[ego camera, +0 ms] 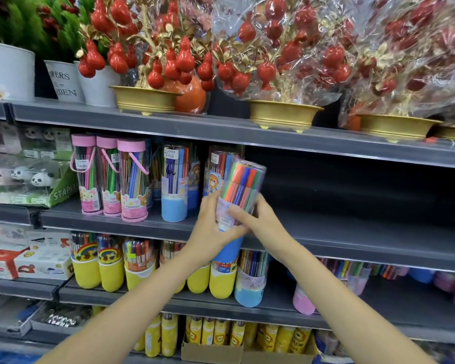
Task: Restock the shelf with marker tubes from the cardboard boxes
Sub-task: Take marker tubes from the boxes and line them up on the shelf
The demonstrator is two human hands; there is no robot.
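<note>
I hold a clear marker tube [241, 190] with a blue base, tilted, in front of the grey middle shelf [352, 229]. My left hand [212, 227] grips its lower part from the left. My right hand [258, 219] grips it from the right, fingers curled over the label. On that shelf to the left stand blue-based marker tubes [174, 182] and pink-capped marker tubes [132, 179]. To the right of the held tube the shelf shows bare grey surface. No cardboard box with loose tubes shows near my hands.
Gold pots [284, 114] with red ornament trees sit on the top shelf, some wrapped in plastic. Yellow-based marker tubes [111, 261] fill the shelf below. Panda staplers [29, 179] stand at the left. Yellow packs in a cardboard tray [213, 350] sit on the lowest shelf.
</note>
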